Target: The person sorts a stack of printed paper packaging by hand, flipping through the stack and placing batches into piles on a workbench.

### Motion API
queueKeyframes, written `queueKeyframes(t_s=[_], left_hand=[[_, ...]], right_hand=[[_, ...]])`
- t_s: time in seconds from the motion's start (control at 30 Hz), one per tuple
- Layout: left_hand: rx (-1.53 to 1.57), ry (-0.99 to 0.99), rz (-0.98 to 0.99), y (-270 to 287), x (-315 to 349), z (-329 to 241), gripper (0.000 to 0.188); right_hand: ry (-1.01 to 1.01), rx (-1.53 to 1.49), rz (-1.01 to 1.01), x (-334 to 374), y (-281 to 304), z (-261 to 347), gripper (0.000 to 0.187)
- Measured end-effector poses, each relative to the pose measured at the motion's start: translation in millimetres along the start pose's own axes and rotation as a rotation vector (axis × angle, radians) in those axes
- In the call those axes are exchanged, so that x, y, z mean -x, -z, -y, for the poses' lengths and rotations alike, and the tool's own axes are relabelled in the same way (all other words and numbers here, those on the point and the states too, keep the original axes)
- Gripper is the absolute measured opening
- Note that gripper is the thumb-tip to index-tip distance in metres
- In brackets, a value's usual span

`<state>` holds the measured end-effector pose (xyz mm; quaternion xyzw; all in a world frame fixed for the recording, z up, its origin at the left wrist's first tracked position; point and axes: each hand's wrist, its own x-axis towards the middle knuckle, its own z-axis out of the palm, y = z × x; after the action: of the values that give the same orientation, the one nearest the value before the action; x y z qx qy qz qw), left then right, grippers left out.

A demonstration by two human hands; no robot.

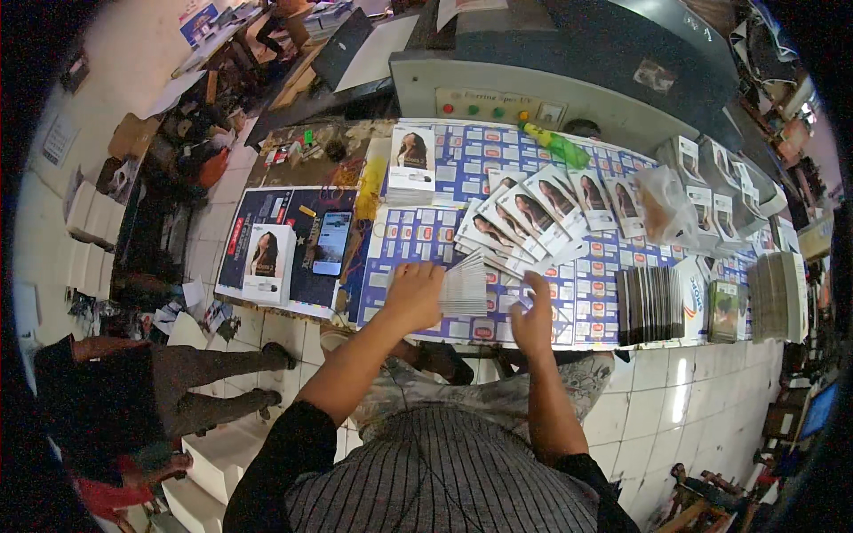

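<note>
My left hand (416,295) is closed over the left end of a row of white booklets (465,289) that stand packed together near the table's front edge. To the right of that row, my right hand (533,318) hovers low over the table, thumb and fingers apart, with nothing plainly between them. Just beyond both hands lie fanned-out booklets (524,213), each with a long-haired figure on its cover. A neat stack of the same booklets (411,164) sits at the back left, and another stack (267,262) stands farther left.
A phone (332,242) lies left of my hands. On the right are a row of dark-edged booklets (650,305), a thick pile (780,298), a plastic bag (666,209) and wrapped bundles (711,182). A green bottle (564,147) lies before a grey machine (551,84). Another person (107,409) is at left.
</note>
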<state>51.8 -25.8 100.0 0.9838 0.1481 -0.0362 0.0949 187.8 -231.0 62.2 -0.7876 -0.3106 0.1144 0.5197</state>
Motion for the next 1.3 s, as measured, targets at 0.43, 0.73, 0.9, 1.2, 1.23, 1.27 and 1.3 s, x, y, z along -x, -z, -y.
queueKeyframes(t_s=[0.43, 0.73, 0.9, 1.2, 1.23, 1.27, 1.3], left_hand=[[-0.028, -0.086, -0.108, -20.8, 6.8, 5.2, 0.05], [0.082, 0.218, -0.497, 41.7, 42.7, -15.0, 0.118], [1.491, 0.212, -0.103, -17.1, 34.9, 3.8, 0.067], [1.26, 0.285, -0.069, -51.2, 22.2, 6.1, 0.076], [1.264, 0.287, -0.068, -63.3, 22.3, 8.9, 0.076], [1.253, 0.24, -0.187, -77.8, 25.9, 11.9, 0.081], [1.238, 0.193, -0.305, -91.5, 27.8, 16.1, 0.087]], right_hand=[[0.62, 0.784, 0.381, -22.7, -53.2, 68.3, 0.067], [0.369, 0.428, 0.42, -42.7, -38.3, 48.0, 0.061], [-0.22, -0.674, 0.58, -33.2, -52.4, 39.4, 0.055], [-0.06, -0.558, 0.501, -17.0, -58.1, 0.9, 0.097], [-0.063, -0.555, 0.503, -15.1, -59.1, -5.3, 0.097], [-0.084, -0.459, 0.535, -14.1, -59.9, -8.4, 0.099], [-0.104, -0.363, 0.565, -14.4, -60.9, -11.6, 0.102]])
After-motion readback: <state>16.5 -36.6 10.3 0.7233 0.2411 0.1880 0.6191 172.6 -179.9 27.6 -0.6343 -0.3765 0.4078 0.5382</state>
